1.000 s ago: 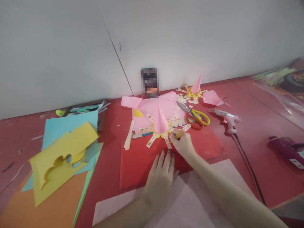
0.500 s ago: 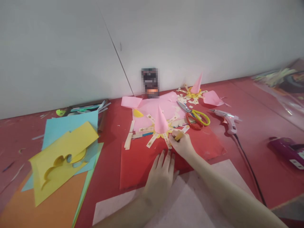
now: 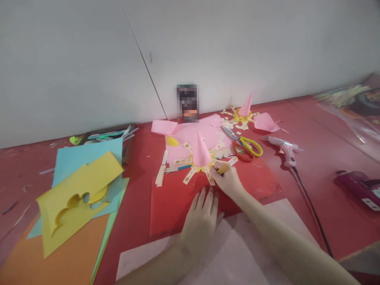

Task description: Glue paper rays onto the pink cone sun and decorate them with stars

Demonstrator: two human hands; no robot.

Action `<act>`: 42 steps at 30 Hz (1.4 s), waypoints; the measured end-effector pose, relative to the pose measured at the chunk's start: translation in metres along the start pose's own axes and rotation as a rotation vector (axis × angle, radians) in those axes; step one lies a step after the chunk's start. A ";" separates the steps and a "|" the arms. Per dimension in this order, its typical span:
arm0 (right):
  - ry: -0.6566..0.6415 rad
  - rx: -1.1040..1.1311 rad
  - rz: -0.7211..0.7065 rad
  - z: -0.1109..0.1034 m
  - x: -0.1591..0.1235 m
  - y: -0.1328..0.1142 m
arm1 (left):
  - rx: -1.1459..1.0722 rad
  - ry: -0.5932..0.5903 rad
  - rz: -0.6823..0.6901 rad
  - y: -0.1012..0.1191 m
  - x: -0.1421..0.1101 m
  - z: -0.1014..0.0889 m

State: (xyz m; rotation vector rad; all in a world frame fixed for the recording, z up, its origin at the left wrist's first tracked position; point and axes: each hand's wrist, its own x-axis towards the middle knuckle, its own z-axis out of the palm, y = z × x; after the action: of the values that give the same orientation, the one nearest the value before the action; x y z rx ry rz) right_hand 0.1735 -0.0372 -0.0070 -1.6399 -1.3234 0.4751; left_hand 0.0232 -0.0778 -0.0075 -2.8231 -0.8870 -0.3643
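In my right hand [image 3: 228, 181] is a yellow-and-white marker pen [image 3: 228, 165], its tip hidden by my fingers. The hand rests over a cream paper strip [image 3: 208, 175] with gold marks, one of several spreading out from a yellow paper base. A pink paper cone [image 3: 201, 151] stands upright at the middle of those strips, just left of my right hand. My left hand [image 3: 202, 213] lies flat with its fingers stretched out on a red sheet [image 3: 169, 209], its fingertips just short of the strip.
Scissors [image 3: 243, 145] and a glue gun [image 3: 283, 149] lie to the right, before a purple tool [image 3: 358, 188]. A second pink cone [image 3: 246, 105] stands behind. Coloured paper sheets [image 3: 77, 178] are stacked at left. A blurred dark upright object [image 3: 187, 103] leans against the wall.
Almost nothing differs. The right hand and marker pen have shifted very slightly at the same strip; the left hand stays in place.
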 end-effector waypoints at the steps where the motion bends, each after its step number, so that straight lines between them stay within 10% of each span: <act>1: -0.001 -0.001 0.002 0.000 0.000 0.000 | -0.002 0.000 -0.002 0.000 0.000 0.000; 42: -0.066 0.047 0.009 -0.004 0.001 -0.003 | 0.005 -0.032 0.001 0.000 0.000 0.000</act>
State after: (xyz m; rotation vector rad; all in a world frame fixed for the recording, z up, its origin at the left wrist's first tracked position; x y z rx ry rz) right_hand 0.1756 -0.0377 -0.0026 -1.6037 -1.3443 0.5657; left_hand 0.0227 -0.0776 -0.0076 -2.8323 -0.8912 -0.3168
